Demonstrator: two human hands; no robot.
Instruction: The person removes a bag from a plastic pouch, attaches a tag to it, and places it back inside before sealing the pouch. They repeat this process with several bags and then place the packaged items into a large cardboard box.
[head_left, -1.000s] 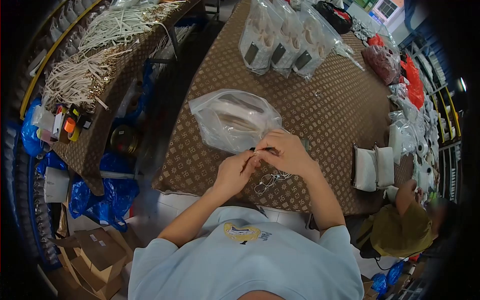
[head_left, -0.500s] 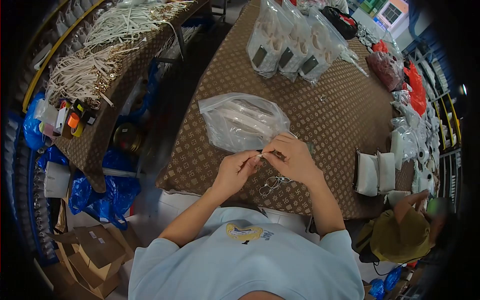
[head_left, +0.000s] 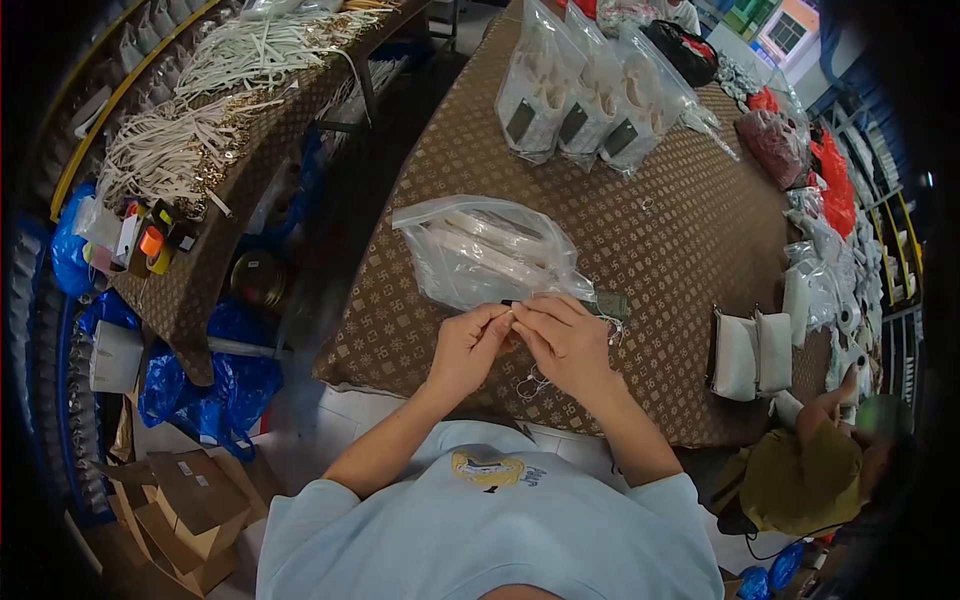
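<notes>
My left hand point(head_left: 468, 345) and my right hand point(head_left: 560, 345) meet at the fingertips near the front of the patterned table. Both pinch something small and pale, too small to make out. Just beyond them lies a clear zip bag point(head_left: 480, 250) with pale strap-like items inside. A dark green tag point(head_left: 612, 304) shows at the right of my right hand, with thin white string beside it. Below the hands, more thin white string point(head_left: 533, 384) lies loose on the cloth.
Three bagged pale handbags point(head_left: 575, 115) stand at the back of the table point(head_left: 690, 260). Two white pouches point(head_left: 752, 352) are at the right edge, near a person in olive clothing point(head_left: 800, 475). Straps point(head_left: 165, 150) cover the left table; cardboard boxes point(head_left: 185, 510) sit below.
My right hand has moved left and slightly down, closer against my left hand. The green tag and string beside it now show more fully.
</notes>
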